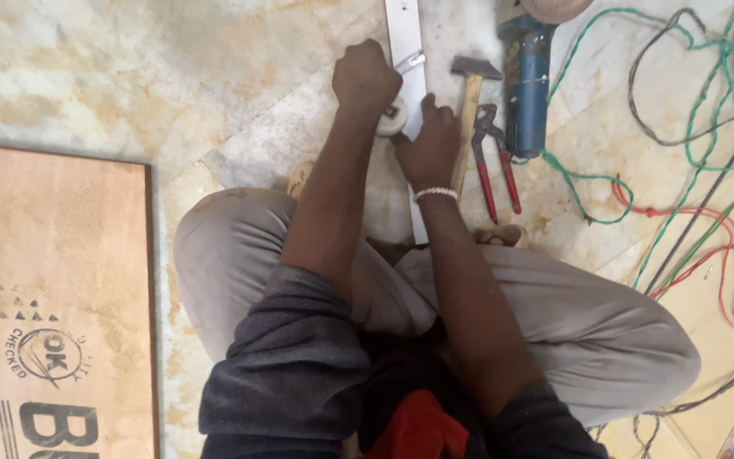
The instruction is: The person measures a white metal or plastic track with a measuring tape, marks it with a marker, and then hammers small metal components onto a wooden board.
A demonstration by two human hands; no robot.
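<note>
Marble floor (129, 76), long flat white strip (403, 30), left hand (365, 81) fisted on it

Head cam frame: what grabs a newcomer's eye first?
The two hands at top centre: the left hand is a closed fist by a small metal tool, and the right hand presses on a long white strip lying on the stone floor. Just right of them lie a hammer, red-handled pliers and a blue power tool. Tangled green and red wires sprawl at far right; a plywood sheet fills the lower left.
</note>
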